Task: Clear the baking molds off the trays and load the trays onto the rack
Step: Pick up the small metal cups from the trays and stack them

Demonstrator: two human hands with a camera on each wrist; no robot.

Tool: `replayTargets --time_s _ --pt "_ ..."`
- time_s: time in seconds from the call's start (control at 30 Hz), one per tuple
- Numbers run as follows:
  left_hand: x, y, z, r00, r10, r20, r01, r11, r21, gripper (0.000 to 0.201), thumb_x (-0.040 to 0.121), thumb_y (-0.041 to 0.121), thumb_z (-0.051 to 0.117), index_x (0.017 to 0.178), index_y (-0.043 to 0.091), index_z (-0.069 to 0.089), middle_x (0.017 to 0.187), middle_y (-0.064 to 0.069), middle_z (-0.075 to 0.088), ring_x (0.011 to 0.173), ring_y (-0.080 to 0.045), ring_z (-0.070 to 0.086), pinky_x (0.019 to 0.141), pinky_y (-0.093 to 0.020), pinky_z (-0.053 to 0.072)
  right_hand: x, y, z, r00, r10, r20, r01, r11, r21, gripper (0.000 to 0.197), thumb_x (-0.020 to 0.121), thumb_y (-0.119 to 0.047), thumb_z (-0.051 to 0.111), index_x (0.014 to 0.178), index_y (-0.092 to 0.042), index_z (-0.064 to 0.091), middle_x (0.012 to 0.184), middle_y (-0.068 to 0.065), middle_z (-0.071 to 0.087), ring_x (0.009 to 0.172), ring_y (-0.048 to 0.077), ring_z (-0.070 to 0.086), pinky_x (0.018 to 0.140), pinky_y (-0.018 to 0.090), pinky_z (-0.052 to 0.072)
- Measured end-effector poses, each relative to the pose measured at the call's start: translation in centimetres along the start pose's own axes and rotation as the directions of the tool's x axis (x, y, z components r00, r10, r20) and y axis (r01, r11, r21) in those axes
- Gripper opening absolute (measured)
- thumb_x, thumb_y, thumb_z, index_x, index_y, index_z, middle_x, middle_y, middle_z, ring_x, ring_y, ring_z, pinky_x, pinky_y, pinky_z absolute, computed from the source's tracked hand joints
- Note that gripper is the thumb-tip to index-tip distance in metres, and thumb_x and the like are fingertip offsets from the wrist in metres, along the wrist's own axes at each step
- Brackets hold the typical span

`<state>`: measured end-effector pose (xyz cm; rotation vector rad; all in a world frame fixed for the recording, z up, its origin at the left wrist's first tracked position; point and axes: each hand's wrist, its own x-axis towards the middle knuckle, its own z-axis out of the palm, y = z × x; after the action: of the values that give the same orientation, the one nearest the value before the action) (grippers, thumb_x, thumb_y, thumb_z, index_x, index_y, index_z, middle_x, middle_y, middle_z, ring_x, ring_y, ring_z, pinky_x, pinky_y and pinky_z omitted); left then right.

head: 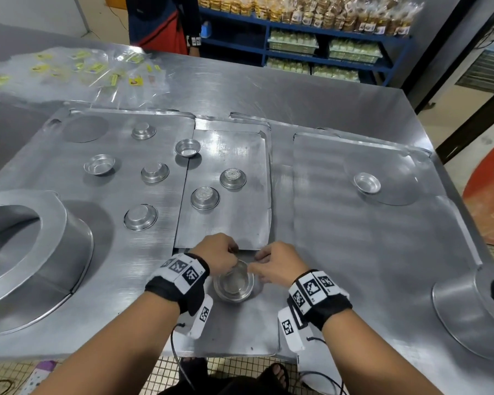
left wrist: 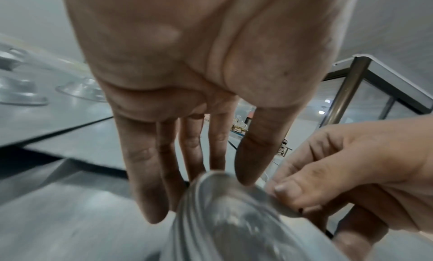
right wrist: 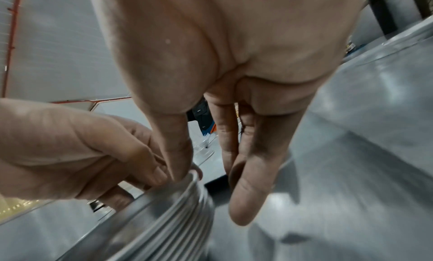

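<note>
Grip: both our hands meet over a stack of nested molds at the near edge of the table. Our left hand has its fingers extended down the stack's far-left side, thumb on the rim. Our right hand pinches the rim with thumb and forefinger, the other fingers hanging straight beside it.

Table: we stand at a wide steel table covered with flat trays.

Left tray: the large tray carries five loose molds and part of a big round pan.

Middle tray: a smaller tray lies just beyond our hands, with two upturned molds.

Right tray: another tray holds a single mold, well apart from the stack.

Key relation: the stack stands upright, its axis vertical, directly between our hands. The loose molds all lie further from us; the middle pair is closest, about equally near to either hand.

Judgement: we seem to be gathering molds into the stack; no tray looks ready for loading.

Rack: not in view.
</note>
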<state>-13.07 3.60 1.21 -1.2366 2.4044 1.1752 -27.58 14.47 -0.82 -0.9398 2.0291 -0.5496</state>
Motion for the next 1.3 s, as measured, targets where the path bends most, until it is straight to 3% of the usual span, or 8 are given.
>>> replayTargets --time_s 0.2,0.3,0.6,0.7,0.93,1.07,1.2,1.3 --pt "3.0 2.6 -3.2 0.990 0.113 -0.088 -0.107 0.991 0.078 0.035 0.085 0.019 0.062 0.120 0.016 0.065 0.111 -0.002 0.069 0.107 -0.019 0.063 0.090 -0.026 0.049 2.0 0.0 -5.8 0.987 -0.033 -0.155 0.009 0.988 -0.156 0.017 0.072 -0.024 0.080 0.065 -0.023 0.064 0.072 0.001 0.071 0.068 0.017 0.066 0.075 0.029 0.058" --pt "5.2 4.2 -4.7 0.976 0.160 -0.148 -0.138 0.979 0.153 0.034 0.088 0.020 0.061 0.121 0.016 0.065 0.114 -0.001 0.069 0.108 -0.019 0.062 0.093 -0.029 0.049 3.5 0.8 -9.3 0.967 -0.025 -0.254 -0.033 0.975 -0.220 0.005 0.075 -0.020 0.074 0.077 -0.020 0.070 0.081 0.000 0.070 0.081 0.017 0.067 0.079 0.023 0.053" --pt "14.7 6.7 -8.5 0.963 0.070 -0.259 0.025 0.938 0.346 0.049 0.092 0.024 0.052 0.141 0.019 0.048 0.133 -0.014 0.052 0.123 -0.036 0.047 0.099 -0.044 0.046 9.6 4.6 -19.4 0.871 0.059 -0.488 -0.261 0.897 -0.357 0.047 0.086 -0.024 0.069 0.129 -0.008 0.059 0.125 0.013 0.064 0.118 0.031 0.058 0.099 0.034 0.046" --pt "17.6 6.9 -8.6 0.974 -0.009 -0.227 0.111 0.891 0.441 0.051 0.094 0.028 0.050 0.144 0.018 0.042 0.137 -0.014 0.049 0.123 -0.037 0.048 0.099 -0.041 0.043 11.8 5.6 -22.4 0.860 0.100 -0.500 -0.340 0.844 -0.415 0.030 0.084 -0.024 0.071 0.107 -0.005 0.064 0.115 0.016 0.065 0.112 0.034 0.060 0.093 0.034 0.047" --pt "21.7 6.3 -8.2 0.984 -0.123 -0.131 0.176 0.808 0.562 0.045 0.086 0.043 0.063 0.120 0.015 0.053 0.118 -0.011 0.055 0.104 -0.031 0.054 0.086 -0.037 0.047 19.4 10.8 -26.4 0.837 0.171 -0.520 -0.443 0.770 -0.460 0.048 0.053 -0.046 0.067 0.094 -0.022 0.059 0.107 0.013 0.064 0.103 0.036 0.061 0.085 0.037 0.053" --pt "22.4 6.5 -8.6 0.993 -0.102 -0.051 0.112 0.793 0.599 0.032 0.085 0.029 0.071 0.109 0.008 0.068 0.095 -0.008 0.064 0.076 -0.021 0.054 0.050 -0.022 0.037 19.1 10.4 -26.7 0.840 0.183 -0.511 -0.444 0.773 -0.453 0.066 0.064 -0.051 0.075 0.118 -0.018 0.054 0.114 0.011 0.063 0.112 0.035 0.057 0.087 0.036 0.045" --pt "22.1 6.6 -8.8 0.991 -0.088 -0.100 0.130 0.817 0.562 0.019 0.086 0.014 0.066 0.099 0.004 0.074 0.083 -0.009 0.066 0.065 -0.024 0.057 0.057 -0.025 0.045 18.5 10.2 -27.0 0.843 0.184 -0.506 -0.432 0.791 -0.433 0.072 0.060 -0.054 0.075 0.118 -0.014 0.059 0.112 0.010 0.064 0.108 0.035 0.058 0.078 0.033 0.045" --pt "20.9 6.8 -8.8 0.989 -0.047 -0.137 0.119 0.804 0.583 0.011 0.083 0.016 0.067 0.082 0.005 0.069 0.071 -0.007 0.063 0.051 -0.020 0.054 0.049 -0.021 0.043 17.4 9.9 -26.6 0.835 0.165 -0.525 -0.406 0.829 -0.384 0.072 0.065 -0.041 0.083 0.123 -0.007 0.057 0.116 0.016 0.065 0.111 0.036 0.059 0.094 0.037 0.047"
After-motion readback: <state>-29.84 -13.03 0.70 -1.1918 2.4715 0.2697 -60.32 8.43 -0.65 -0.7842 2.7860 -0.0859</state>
